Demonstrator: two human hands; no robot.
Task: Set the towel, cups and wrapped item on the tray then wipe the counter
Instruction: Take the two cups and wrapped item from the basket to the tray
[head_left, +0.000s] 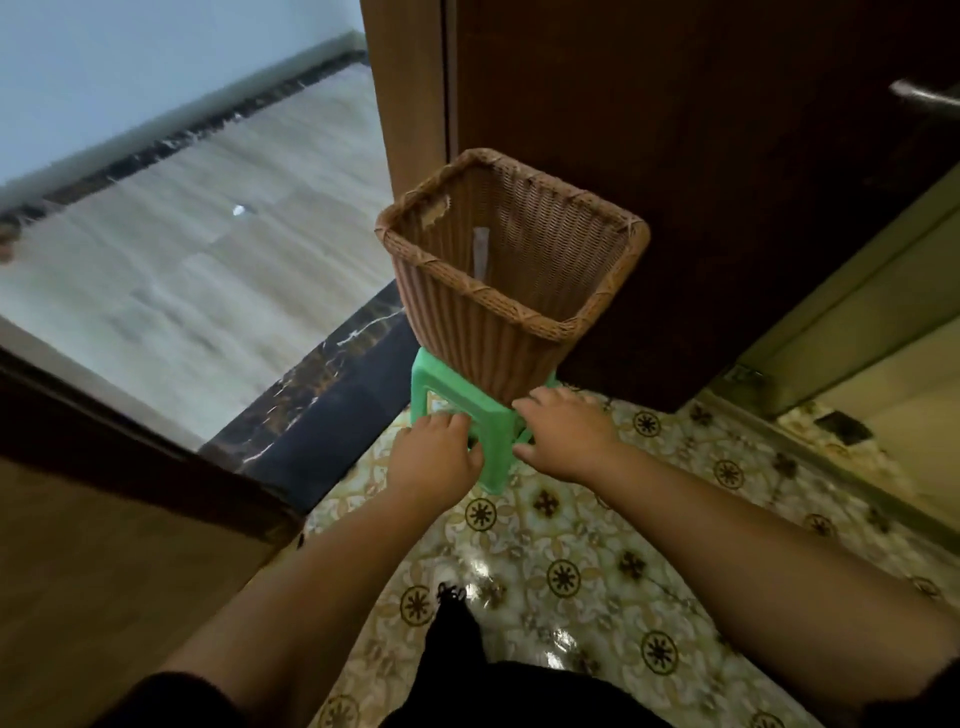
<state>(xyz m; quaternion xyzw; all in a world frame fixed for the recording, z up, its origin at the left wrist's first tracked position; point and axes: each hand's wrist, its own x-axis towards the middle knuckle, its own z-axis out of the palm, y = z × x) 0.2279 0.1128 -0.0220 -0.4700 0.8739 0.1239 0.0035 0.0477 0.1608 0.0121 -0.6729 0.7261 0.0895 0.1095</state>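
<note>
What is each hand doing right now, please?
Left hand: closed on the green stool.
Right hand: on the stool's top, grip cannot be told.

Home — patterned tile floor (571, 545), wicker basket (498, 291)

Green plastic stool (441, 387), upright, left hand (436, 449) and right hand (563, 434) gripping its seat, wicker basket (467, 322) standing on top

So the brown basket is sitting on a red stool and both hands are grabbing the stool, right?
Not quite: the stool is green, not red, as the head view shows. The rest holds: the brown basket sits on it, and the left hand and right hand are both on the stool.
</note>
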